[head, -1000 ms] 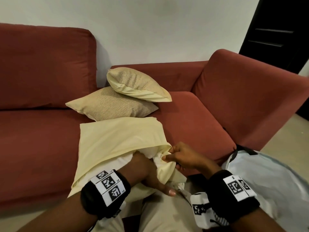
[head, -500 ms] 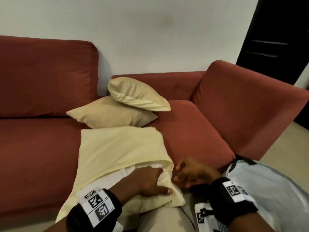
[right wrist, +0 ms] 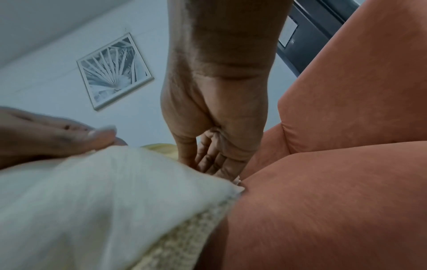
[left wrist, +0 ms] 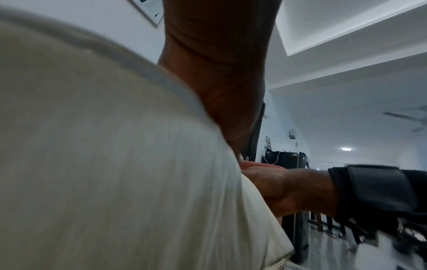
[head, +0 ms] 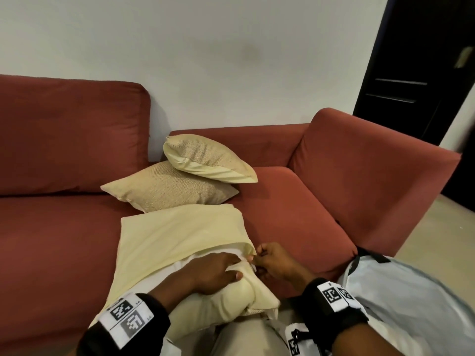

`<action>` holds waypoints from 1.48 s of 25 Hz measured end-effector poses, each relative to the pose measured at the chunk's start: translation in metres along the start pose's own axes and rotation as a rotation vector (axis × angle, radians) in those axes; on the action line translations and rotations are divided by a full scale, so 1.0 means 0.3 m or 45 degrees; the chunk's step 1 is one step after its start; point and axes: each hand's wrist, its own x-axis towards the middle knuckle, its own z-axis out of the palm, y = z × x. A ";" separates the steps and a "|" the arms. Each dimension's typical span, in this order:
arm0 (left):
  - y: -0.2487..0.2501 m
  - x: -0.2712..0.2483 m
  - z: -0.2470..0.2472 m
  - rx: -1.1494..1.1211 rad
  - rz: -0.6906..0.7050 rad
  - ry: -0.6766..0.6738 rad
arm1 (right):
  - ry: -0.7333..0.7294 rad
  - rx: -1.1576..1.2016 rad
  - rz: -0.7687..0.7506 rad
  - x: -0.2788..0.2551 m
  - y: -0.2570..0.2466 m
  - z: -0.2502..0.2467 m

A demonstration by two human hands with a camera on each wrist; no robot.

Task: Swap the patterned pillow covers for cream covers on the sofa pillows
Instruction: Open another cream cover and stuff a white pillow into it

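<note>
The pillow (head: 180,242) lay on the sofa (head: 295,222) seat at its front edge, its near end resting on the person's knee. The cream cover (head: 167,227) enclosed the far part; white inner fabric showed at the open near end.

The left hand (head: 216,269) lay pressed on the pillow at the cover's opening. Its thumb was extended along the fabric; its fingertips were hidden under the cover edge, so whether they gripped anything could not be determined. The left wrist view was blurred and mostly filled by pale fabric.

The right hand (head: 272,260) was at the cover's right corner, fingers curled and pinching the cover edge. In the right wrist view, the fingertips (right wrist: 208,164) disappeared behind the fabric.

Two pillows (head: 174,187) in textured beige covers were stacked behind, against the backrest. A pale grey bag (head: 411,299) sat at lower right, cut off by the frame.
</note>
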 end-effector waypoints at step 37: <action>0.089 -0.010 -0.041 -0.964 -0.111 0.618 | 0.123 -0.445 -0.617 -0.002 -0.042 0.057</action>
